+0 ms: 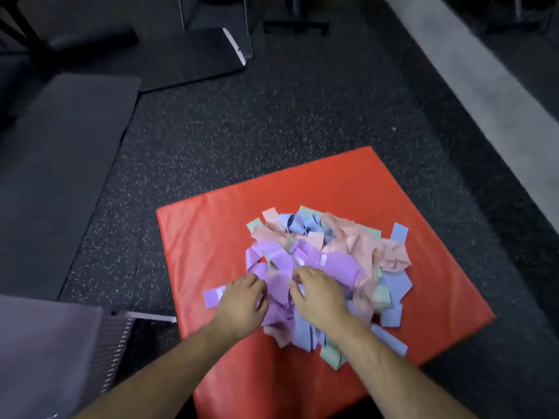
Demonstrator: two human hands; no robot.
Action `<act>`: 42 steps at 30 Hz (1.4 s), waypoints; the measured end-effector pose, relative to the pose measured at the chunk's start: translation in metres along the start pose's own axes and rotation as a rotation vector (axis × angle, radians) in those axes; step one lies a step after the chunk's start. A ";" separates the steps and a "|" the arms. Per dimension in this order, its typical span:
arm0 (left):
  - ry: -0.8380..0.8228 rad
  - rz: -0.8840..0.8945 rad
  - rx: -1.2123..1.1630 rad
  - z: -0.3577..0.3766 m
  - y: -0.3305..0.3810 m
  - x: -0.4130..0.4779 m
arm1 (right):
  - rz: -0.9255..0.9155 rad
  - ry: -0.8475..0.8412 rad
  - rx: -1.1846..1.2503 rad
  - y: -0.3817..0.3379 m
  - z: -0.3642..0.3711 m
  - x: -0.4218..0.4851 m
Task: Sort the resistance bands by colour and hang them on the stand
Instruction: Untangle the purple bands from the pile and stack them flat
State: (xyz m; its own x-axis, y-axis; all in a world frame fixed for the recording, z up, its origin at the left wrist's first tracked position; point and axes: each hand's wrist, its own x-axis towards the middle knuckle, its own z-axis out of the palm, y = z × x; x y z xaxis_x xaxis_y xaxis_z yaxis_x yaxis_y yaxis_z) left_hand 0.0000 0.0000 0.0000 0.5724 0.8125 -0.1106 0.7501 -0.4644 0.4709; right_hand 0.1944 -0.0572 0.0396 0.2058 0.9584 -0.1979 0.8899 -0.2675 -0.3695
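Resistance bands, flat stretchy loops in purple, pink, blue and pale green (329, 267), lie heaped in one tangled pile right of centre in the lower half of the frame, on a square red padded mat (211, 237). Purple bands (278, 264) sit mostly at the pile's left and middle, pink ones (375, 249) toward its upper right, blue ones (396, 285) along the right and lower edges, green strips (331, 355) poking out at the bottom. One purple strip (213, 297) sticks out flat to the left. Left hand (239, 300), palm down, fingers curled into the purple bands at the pile's left edge; whether it pinches one, cannot tell. Right hand (320, 294), palm down, fingers bent and pressed onto purple bands at the pile's middle; grip likewise unclear. Mat rests on dark speckled rubber flooring (272, 116). Dark flat mats (66, 164) lie at left; a grey mesh-sided container (60, 352) fills the lower left corner.
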 end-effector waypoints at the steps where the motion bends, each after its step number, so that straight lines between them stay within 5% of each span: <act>1: -0.034 0.049 0.044 0.025 -0.012 -0.002 | -0.049 0.001 -0.014 0.011 0.032 -0.004; 6: -0.047 0.116 0.038 0.140 -0.078 -0.020 | -0.111 -0.035 -0.126 0.058 0.172 -0.019; 10: 0.121 0.322 0.069 0.195 -0.115 -0.039 | -0.170 0.048 -0.192 0.082 0.234 -0.026; 16: 0.319 0.406 0.081 0.209 -0.124 -0.039 | -0.303 0.391 -0.327 0.085 0.259 -0.018; 22: 0.315 0.402 0.126 0.198 -0.122 -0.044 | -0.273 0.433 -0.447 0.068 0.244 -0.035; 27: 0.177 0.194 0.036 0.182 -0.113 -0.051 | -0.177 0.196 -0.312 0.048 0.224 -0.054; 31: 0.130 -0.004 -0.199 0.166 -0.102 -0.066 | -0.232 0.190 -0.229 0.056 0.208 -0.058; 42: 0.077 0.109 -0.681 0.097 -0.052 -0.091 | -0.174 0.364 0.476 0.055 0.157 -0.057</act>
State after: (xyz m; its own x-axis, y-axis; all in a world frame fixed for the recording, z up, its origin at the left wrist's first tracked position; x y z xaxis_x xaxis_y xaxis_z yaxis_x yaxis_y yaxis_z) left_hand -0.0593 -0.0841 -0.0994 0.5890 0.8079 0.0194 0.3002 -0.2410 0.9229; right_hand 0.1682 -0.1421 -0.1120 0.2741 0.9422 0.1925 0.6611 -0.0393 -0.7493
